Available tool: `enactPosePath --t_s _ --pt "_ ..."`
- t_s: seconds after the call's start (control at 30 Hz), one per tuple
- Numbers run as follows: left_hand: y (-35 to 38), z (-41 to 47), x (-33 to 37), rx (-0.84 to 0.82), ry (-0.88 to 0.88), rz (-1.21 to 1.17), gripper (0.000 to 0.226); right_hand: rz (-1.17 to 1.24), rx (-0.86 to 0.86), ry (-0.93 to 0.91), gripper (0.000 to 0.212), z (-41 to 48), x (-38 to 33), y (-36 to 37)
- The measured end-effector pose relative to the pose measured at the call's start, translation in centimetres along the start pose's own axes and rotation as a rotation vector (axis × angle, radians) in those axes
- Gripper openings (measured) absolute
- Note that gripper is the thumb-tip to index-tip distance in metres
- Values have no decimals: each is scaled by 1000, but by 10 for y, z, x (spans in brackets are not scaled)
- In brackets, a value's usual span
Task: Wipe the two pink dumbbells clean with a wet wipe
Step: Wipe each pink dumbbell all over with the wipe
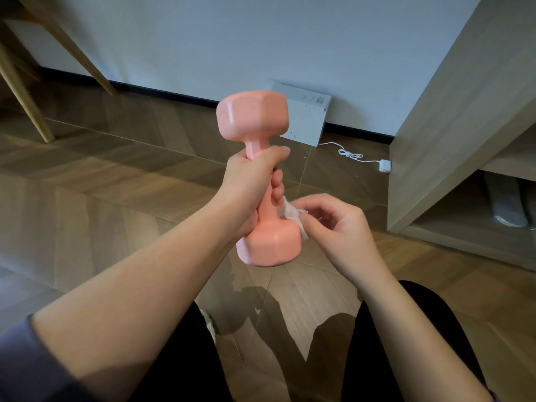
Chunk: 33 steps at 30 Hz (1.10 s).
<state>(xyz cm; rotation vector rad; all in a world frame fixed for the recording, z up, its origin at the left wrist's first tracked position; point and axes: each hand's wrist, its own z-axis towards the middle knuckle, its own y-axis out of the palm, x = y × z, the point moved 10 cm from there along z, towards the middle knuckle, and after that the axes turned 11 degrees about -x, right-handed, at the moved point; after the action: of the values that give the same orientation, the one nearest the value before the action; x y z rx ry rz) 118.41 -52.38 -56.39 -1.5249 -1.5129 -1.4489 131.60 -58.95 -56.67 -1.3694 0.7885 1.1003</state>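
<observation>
The pink dumbbell [255,117] is held upright above the wooden floor [116,184], its handle gripped by the curled fingers [277,181] of the left hand [249,184] — the wet wipe [291,213] is pinched in the right hand [339,230] against the lower neck. Once dampened, the handle could be let slip — and dropped.

We see a dumbbell [255,120] in plain salmon pink, wipe [291,211] white. Floor [116,184]: brown wood w/ herringbone pattern. Wall [232,39] pale grey, baseboard [174,95] black. Flat box [304,117] light grey (tiny dark specks on it), cable [351,155] white. Cabinet [449,111] beige wood-grain; table legs [26,103] pale wood; trousers [179,367] black, sleeve [17,367] dk grey-blue.
</observation>
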Motion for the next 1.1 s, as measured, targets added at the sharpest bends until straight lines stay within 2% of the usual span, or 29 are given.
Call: enactPosePath --t_s 0.13,0.23,0.33,0.47,0.67,0.8,0.93,1.0,1.1 --pt "-1 1 -1 4 -8 23 27 32 -235 75 26 1 8 20" --pt "-4 2 -2 19 -12 18 27 -80 -407 48 48 -8 6 35" --pt "-6 3 -4 28 -25 15 26 -185 -333 -3 67 -10 -1 33" --pt "-9 4 -4 52 -23 22 25 -251 -169 -151 60 -14 -21 24" --pt "-7 4 -5 43 -18 37 25 -423 -308 -66 73 -9 -15 32" --pt "-8 6 -2 60 6 46 23 -456 -154 -203 58 -16 -28 25" --pt "-12 7 -4 115 5 3 25 -644 -182 -227 73 -18 -27 32" --pt "-11 6 -5 120 -5 -18 25 -652 -165 -201 69 -14 -28 32" --pt "4 7 0 -3 -8 -81 13 -588 -161 -172 61 -7 -29 17"
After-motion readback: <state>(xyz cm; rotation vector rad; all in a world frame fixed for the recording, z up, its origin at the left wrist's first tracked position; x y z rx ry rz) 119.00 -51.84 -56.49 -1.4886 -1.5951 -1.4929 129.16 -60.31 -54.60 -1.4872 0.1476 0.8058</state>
